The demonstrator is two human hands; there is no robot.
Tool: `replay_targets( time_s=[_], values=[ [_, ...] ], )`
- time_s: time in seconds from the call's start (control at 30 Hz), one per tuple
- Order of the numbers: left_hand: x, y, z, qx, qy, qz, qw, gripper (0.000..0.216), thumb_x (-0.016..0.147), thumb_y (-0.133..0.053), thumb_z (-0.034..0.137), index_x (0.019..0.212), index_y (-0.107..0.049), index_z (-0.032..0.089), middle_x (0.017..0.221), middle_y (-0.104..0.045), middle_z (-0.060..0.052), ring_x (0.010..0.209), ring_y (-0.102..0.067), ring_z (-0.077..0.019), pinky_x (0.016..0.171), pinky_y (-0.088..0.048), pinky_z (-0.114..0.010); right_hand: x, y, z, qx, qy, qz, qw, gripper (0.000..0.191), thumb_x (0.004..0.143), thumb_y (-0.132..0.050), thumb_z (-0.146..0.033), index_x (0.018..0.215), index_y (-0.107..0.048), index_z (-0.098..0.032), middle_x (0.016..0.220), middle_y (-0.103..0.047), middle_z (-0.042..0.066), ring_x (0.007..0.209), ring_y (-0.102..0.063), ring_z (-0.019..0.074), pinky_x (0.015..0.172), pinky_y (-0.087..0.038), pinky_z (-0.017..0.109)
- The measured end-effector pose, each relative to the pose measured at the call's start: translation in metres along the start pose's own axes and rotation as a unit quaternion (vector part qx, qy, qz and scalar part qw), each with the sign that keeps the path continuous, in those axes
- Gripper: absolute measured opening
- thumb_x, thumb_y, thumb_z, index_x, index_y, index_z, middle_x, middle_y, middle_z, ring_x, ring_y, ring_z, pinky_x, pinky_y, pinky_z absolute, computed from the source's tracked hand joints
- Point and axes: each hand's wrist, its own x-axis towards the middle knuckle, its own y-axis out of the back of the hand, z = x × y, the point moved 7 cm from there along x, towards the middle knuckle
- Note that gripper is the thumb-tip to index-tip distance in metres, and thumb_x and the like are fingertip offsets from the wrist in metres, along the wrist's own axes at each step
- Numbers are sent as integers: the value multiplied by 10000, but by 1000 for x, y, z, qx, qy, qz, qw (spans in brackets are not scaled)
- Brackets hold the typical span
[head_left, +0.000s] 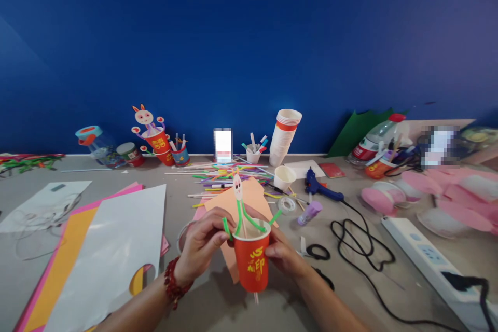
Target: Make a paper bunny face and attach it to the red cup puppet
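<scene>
Adjustment seemed underway, wanting gentle bending next: left hand (pixel 203 236) pinched a green pipe cleaner (pixel 226 226) at the red paper cup (pixel 252 264)'s ten o'clock, right hand (pixel 286 255) gripped its three.

Shows red with yellow lettering (pixel 259 265) on the near cup (pixel 243 270), green on its strips (pixel 275 217), peach on the paper (pixel 255 198), purple on the tube (pixel 310 213) at right, blue on the far wall (pixel 249 46).

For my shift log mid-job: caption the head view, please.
Left hand at a green strip, right hand on a red cup, a small white cut-out face above its rim.
</scene>
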Motion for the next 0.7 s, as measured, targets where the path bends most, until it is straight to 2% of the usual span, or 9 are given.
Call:
replay_targets(
  time_s=[0.2, 0.37, 0.53, 0.7],
  values=[
    [-2, 2, -7, -15, 25, -41, 999, 168, 947, -556, 290, 934, -684, 183, 963, -636, -97, 924, -595, -211, 785, -514, -316, -1, -7, -14, 6, 31, -11, 999, 890, 662, -745, -352, 1475, -391, -269, 1400, -560, 85, 1256, -529, 321, 1075, -354, 457],
    [-2, 5, -21, -34, 67, -15, 997, 151, 945, -556, 283, 931, -664, 178, 1002, -627, -104, 992, -574, -223, 876, -475, -338, -2, -7, -17, -40, 53, 12, 998, 936, 692, -797, -446, 1493, -345, -270, 1436, -515, 106, 1324, -467, 326, 1093, -344, 460],
    [-4, 5, -35, -79, 117, 32, 989, 118, 923, -595, 291, 940, -645, 186, 909, -595, -56, 827, -593, -169, 748, -496, -274, -2, -3, -15, -95, 83, 32, 991, 898, 746, -778, -443, 1501, -322, -278, 1443, -498, 124, 1319, -479, 313, 1092, -350, 463],
    [-7, 10, -40, -69, 158, 81, 982, 129, 881, -651, 309, 912, -641, 183, 860, -590, -24, 722, -594, -137, 670, -504, -247, -3, 2, -14, -166, 108, 59, 978, 868, 742, -774, -412, 1486, -354, -256, 1435, -497, 131, 1376, -399, 319, 1128, -305, 475]
  ],
)
